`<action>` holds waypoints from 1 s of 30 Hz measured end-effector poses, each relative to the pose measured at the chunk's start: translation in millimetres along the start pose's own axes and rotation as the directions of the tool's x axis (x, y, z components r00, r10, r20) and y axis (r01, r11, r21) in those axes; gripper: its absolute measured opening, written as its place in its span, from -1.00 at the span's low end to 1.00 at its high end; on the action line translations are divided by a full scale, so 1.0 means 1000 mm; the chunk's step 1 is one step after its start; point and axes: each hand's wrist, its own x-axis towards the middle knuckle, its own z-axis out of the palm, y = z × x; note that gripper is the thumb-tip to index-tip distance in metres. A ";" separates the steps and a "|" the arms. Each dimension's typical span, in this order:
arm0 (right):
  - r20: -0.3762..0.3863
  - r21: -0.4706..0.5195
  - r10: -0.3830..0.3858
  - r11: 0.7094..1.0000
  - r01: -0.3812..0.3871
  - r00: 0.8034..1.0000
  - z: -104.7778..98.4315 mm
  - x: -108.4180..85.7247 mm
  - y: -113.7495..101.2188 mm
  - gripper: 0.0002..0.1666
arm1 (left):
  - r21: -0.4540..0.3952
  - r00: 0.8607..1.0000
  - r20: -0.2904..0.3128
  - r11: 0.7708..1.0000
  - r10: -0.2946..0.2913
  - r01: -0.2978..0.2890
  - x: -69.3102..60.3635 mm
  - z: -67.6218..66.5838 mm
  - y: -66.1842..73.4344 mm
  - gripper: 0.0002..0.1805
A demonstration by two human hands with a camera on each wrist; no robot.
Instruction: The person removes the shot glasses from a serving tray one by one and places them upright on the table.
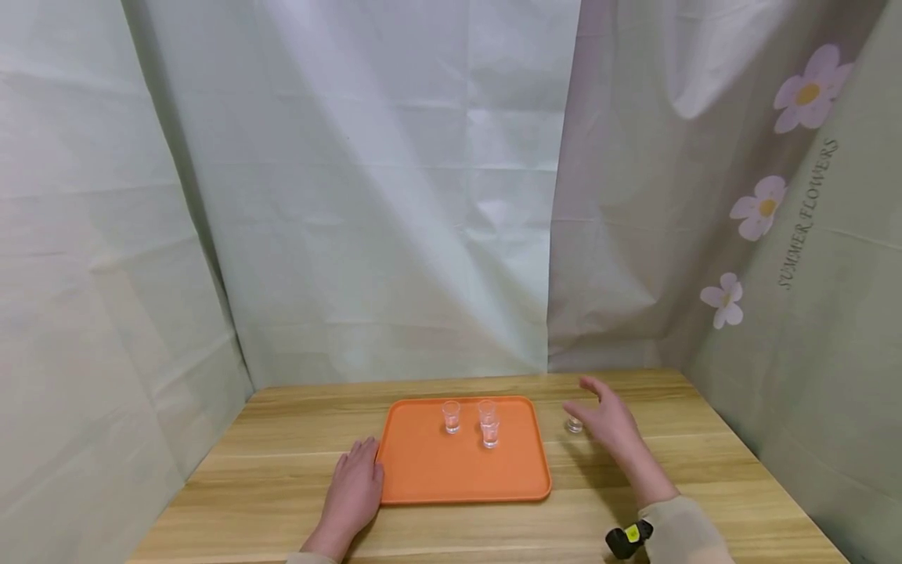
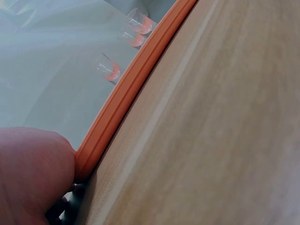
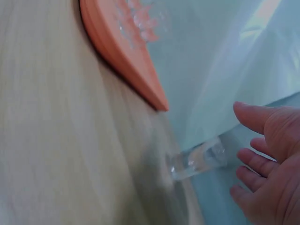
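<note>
My right hand [image 1: 611, 419], thumb and fingers spread apart, is beside a small clear shot glass [image 1: 574, 425] on the table right of the tray. In the right wrist view a gap shows between the fingertips and this upright glass [image 3: 197, 159]. My left hand [image 1: 355, 484] rests against the left edge of an orange tray [image 1: 437, 470], its fingers straight. On the tray stand three more clear glasses: one at the left [image 1: 451, 417], and two close together, a rear glass [image 1: 486, 410] and a front glass [image 1: 490, 435].
A wooden table [image 1: 268, 470] carries the tray. Pale curtains [image 1: 395, 235] enclose the back and both sides, the right one printed with flowers [image 1: 759, 207]. A black band with a yellow patch [image 1: 629, 539] sits by the right sleeve.
</note>
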 end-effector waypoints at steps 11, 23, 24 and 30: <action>0.013 -0.018 -0.100 0.995 0.100 0.995 0.027 -0.007 -0.034 -0.10 | -0.005 1.000 -0.013 1.000 0.009 -0.009 -0.001 0.003 -0.001 -0.52; 0.131 0.091 -0.140 0.988 0.128 0.981 0.069 -0.013 -0.046 -0.13 | -0.003 1.000 -0.013 1.000 0.009 -0.009 0.000 0.002 -0.001 -0.52; 0.140 0.101 -0.141 0.987 0.127 0.980 0.072 -0.014 -0.046 -0.14 | -0.005 1.000 -0.011 1.000 0.006 -0.006 0.000 0.002 -0.001 -0.52; 0.156 0.108 -0.150 0.985 0.134 0.976 0.087 -0.015 -0.049 -0.24 | -0.011 1.000 -0.006 1.000 0.000 0.000 0.001 0.001 -0.001 -0.53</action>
